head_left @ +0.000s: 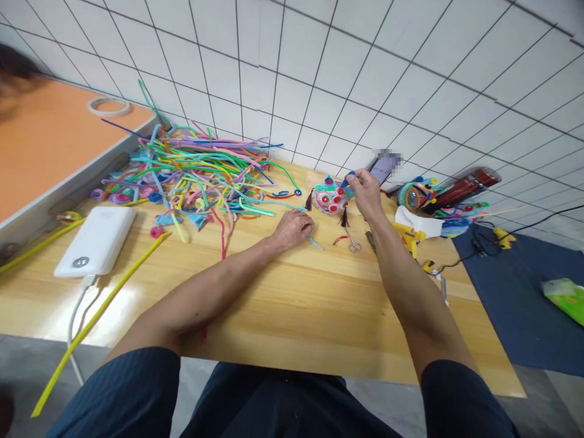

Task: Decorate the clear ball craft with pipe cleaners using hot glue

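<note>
On the wooden table, my left hand (294,230) rests with its fingers curled over a light blue pipe cleaner (316,244), whose end sticks out toward the right. My right hand (365,190) pinches a dark blue piece (348,178) at the upper right edge of a colourful round craft (329,199). This craft has red spots and dark tassels hanging at its sides. Small scissors (354,246) and a short red and green piece (339,240) lie below it, between my two hands.
A large heap of pipe cleaners (201,164) spreads at the back left, near a white power bank (97,240). A yellow glue gun (410,236) lies by my right forearm. A phone (385,165) leans on the tiled wall. A dark red cylinder (469,187) lies farther right.
</note>
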`<action>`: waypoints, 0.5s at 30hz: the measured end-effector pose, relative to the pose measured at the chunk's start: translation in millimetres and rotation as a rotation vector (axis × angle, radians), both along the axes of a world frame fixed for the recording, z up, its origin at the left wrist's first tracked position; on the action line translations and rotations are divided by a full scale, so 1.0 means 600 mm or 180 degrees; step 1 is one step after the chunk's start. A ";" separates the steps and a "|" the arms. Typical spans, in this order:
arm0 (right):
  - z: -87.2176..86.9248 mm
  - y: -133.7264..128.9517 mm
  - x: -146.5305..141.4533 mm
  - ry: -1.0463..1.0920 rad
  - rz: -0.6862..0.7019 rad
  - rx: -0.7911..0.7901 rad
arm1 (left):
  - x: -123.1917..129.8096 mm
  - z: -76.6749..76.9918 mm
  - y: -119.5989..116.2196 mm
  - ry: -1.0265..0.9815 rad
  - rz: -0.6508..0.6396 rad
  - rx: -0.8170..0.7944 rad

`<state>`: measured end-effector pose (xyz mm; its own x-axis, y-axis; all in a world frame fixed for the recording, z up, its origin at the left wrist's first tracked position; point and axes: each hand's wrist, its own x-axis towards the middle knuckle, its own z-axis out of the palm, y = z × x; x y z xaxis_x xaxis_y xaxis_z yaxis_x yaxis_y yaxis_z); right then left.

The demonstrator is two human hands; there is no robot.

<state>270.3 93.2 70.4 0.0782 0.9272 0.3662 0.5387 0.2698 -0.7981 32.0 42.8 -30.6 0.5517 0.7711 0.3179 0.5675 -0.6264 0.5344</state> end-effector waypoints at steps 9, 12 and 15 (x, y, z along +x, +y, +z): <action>-0.016 0.018 0.019 0.0294 -0.0033 -0.0138 | -0.004 -0.002 0.001 -0.0052 -0.0037 -0.0013; -0.021 0.022 0.025 0.0399 -0.0012 -0.0154 | -0.004 -0.001 0.001 -0.0071 -0.0041 -0.0012; -0.031 0.022 0.035 0.0497 -0.0106 0.0008 | -0.003 -0.001 0.000 -0.0116 -0.0028 -0.0016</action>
<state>291.2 106.1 51.6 0.1651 0.9222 0.3496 0.4170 0.2560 -0.8721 30.2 42.6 -31.2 0.5466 0.7680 0.3339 0.5421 -0.6284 0.5578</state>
